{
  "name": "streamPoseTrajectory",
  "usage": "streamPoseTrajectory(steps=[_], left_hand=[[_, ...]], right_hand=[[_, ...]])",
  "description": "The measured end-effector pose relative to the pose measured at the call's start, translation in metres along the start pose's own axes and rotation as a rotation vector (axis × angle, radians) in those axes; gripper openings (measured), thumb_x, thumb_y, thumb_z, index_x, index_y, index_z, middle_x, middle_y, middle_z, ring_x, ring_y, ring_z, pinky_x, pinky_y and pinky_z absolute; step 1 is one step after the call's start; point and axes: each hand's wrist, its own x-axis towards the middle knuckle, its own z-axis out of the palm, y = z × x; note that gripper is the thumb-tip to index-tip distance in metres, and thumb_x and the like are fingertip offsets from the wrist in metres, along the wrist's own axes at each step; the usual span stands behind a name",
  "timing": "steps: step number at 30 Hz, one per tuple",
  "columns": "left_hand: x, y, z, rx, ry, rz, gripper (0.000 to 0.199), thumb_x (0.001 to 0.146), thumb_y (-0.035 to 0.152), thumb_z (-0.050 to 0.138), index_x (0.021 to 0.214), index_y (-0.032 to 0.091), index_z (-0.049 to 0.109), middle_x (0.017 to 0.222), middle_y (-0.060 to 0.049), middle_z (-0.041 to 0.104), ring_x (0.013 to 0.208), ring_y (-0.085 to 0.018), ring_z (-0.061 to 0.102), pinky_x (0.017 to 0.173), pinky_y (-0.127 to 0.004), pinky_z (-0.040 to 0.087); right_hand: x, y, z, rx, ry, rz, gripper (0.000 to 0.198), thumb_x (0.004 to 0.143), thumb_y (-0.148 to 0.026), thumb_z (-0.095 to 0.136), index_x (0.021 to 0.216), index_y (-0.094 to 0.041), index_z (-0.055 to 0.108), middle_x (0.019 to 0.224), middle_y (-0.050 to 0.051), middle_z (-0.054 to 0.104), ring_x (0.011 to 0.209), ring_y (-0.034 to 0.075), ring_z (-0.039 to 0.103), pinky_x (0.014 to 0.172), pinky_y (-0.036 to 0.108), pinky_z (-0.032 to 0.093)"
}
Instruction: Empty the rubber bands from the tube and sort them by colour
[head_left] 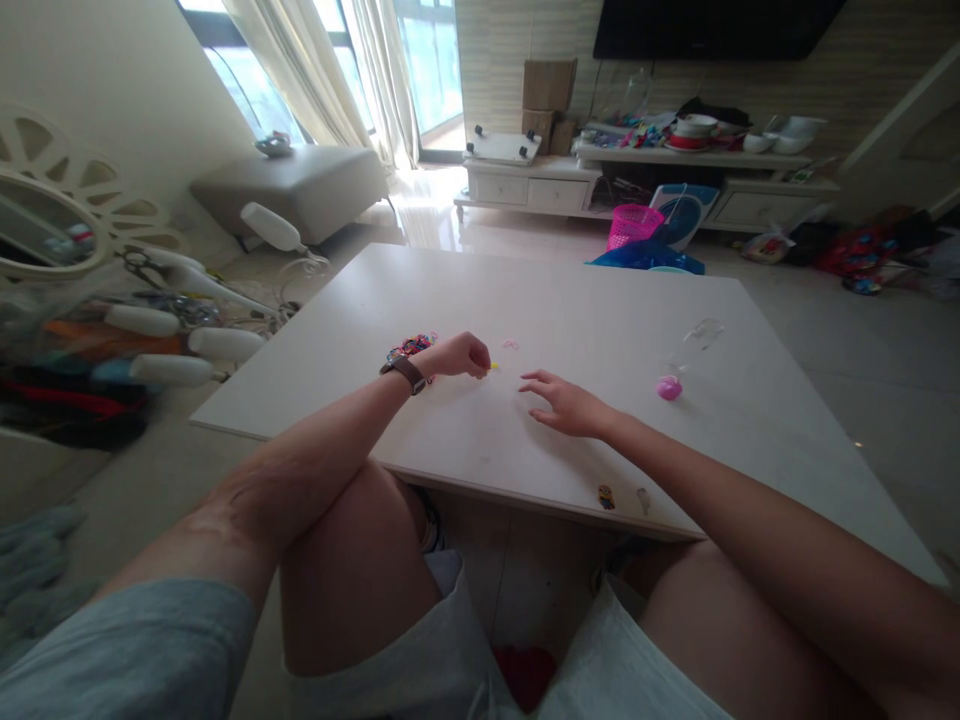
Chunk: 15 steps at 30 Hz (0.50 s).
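Note:
My left hand [463,355], wearing a watch with a brown strap, is closed in a pinch above the white table [585,300]. A small yellow piece [493,366] shows at its fingertips; its kind is too small to make out. Just behind this hand lies a pile of small multicoloured bands [409,347], partly hidden by the wrist. My right hand [564,403] hovers a short way to the right, fingers apart and holding nothing. Between and beyond the hands is a little cluster of pale pink pieces [510,344].
Farther right on the table are a shiny pink rounded object [668,388] and a clear plastic piece [703,333]. Near the front edge lie a small yellow-and-blue figure [606,496] and a little translucent item [643,500]. Past the far edge stands a pink basket [634,225].

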Motion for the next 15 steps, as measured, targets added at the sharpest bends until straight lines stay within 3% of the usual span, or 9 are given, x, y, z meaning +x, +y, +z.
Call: streamPoseTrajectory(steps=[5, 9, 15], left_hand=[[0.011, 0.015, 0.02, -0.116, -0.132, 0.075, 0.019, 0.066, 0.025, 0.077, 0.081, 0.014, 0.077, 0.072, -0.005, 0.076, 0.066, -0.015, 0.068, 0.061, -0.024, 0.049], [0.014, 0.017, 0.027, -0.153, -0.152, 0.087, 0.017, 0.065, 0.023, 0.078, 0.079, 0.013, 0.074, 0.069, -0.005, 0.075, 0.064, -0.015, 0.067, 0.06, -0.024, 0.049], [0.009, 0.014, 0.02, -0.135, -0.099, 0.028, 0.027, 0.066, 0.021, 0.078, 0.092, 0.013, 0.074, 0.073, -0.005, 0.076, 0.065, -0.015, 0.068, 0.057, -0.022, 0.047]], right_hand=[[0.008, -0.01, 0.015, -0.032, -0.057, -0.014, 0.055, 0.087, -0.021, 0.064, 0.142, -0.025, 0.057, 0.163, 0.011, 0.04, 0.145, 0.031, 0.046, 0.118, 0.05, 0.043], [0.011, -0.011, 0.017, -0.047, -0.049, -0.025, 0.058, 0.089, -0.02, 0.061, 0.146, -0.021, 0.052, 0.156, 0.014, 0.048, 0.141, 0.031, 0.051, 0.118, 0.049, 0.043], [0.014, -0.007, 0.017, -0.075, -0.002, -0.022, 0.049, 0.089, -0.019, 0.061, 0.138, -0.017, 0.059, 0.145, 0.015, 0.058, 0.133, 0.03, 0.057, 0.114, 0.047, 0.046]])
